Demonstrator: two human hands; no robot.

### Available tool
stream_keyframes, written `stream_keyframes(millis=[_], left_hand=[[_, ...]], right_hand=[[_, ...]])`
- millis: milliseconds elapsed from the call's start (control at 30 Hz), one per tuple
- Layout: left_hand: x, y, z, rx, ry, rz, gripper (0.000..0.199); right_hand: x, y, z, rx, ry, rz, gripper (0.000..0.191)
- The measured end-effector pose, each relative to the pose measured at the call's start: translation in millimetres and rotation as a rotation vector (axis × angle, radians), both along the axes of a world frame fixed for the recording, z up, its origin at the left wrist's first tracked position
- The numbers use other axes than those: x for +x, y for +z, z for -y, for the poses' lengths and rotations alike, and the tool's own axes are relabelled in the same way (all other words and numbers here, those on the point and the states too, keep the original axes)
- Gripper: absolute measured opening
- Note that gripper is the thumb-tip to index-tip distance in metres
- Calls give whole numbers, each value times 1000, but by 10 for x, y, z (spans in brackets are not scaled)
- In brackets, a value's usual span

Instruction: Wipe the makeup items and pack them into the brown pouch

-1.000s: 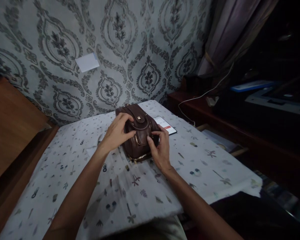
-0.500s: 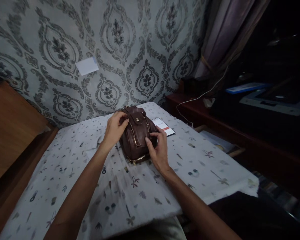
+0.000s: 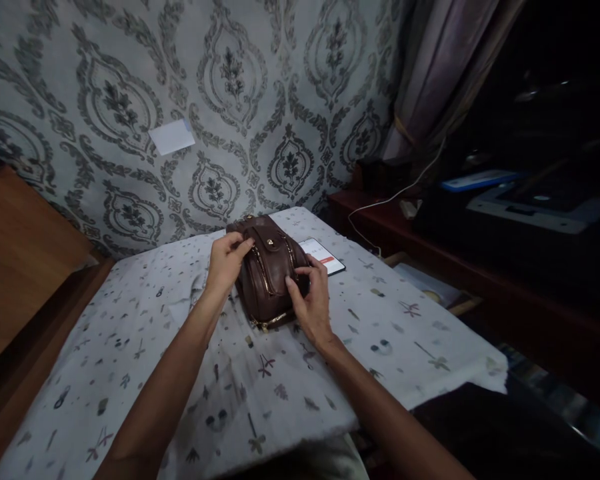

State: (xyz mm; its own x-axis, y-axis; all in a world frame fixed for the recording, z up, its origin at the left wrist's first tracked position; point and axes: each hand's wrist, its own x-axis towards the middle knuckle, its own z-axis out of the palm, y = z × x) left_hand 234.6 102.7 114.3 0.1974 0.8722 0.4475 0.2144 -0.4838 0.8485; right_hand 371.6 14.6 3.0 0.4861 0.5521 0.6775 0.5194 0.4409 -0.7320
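Note:
A brown leather bag [image 3: 279,283] with gold zippers and a snap flap on top stands on the patterned tablecloth [image 3: 280,363]. At its upper left edge is my left hand [image 3: 226,261], thumb and forefinger brought together by the end of a zipper. Whether they pinch the zipper pull or the leather is too small to tell. My right hand [image 3: 312,300] grips the bag's lower right side, fingers curled and thumb on the front. Behind the bag on the right lies a phone [image 3: 325,256] with a lit screen, partly hidden by the bag.
A patterned wall rises behind the table, with a white paper [image 3: 172,137] on it. To the left is a wooden panel [image 3: 25,247]. A white cable [image 3: 397,195] runs over a dark red shelf on the right, near a blue-edged object [image 3: 480,180].
My left hand has drawn slightly left and down along the bag's upper edge. The raised piece at the bag's back now lies flatter. My right hand keeps its place; the view shifted slightly.

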Motion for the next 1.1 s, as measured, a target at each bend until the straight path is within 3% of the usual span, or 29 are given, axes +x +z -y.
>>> stream_keyframes(millis=[367,633,900,1100], left_hand=[[-40,-44,123,-84,-89,37,23],[-99,-75,130,3,-123,-40,19],[-138,11,203,92,-172,-169,17],[-180,50,208,168,-205,-258,19]], right_hand=[[5,2,-1,1,-4,6,19],[9,11,8,-23,10,-2,28],[1,-61,-25,-72,16,50,62],[-14,-57,-15,-79,16,86,60]])
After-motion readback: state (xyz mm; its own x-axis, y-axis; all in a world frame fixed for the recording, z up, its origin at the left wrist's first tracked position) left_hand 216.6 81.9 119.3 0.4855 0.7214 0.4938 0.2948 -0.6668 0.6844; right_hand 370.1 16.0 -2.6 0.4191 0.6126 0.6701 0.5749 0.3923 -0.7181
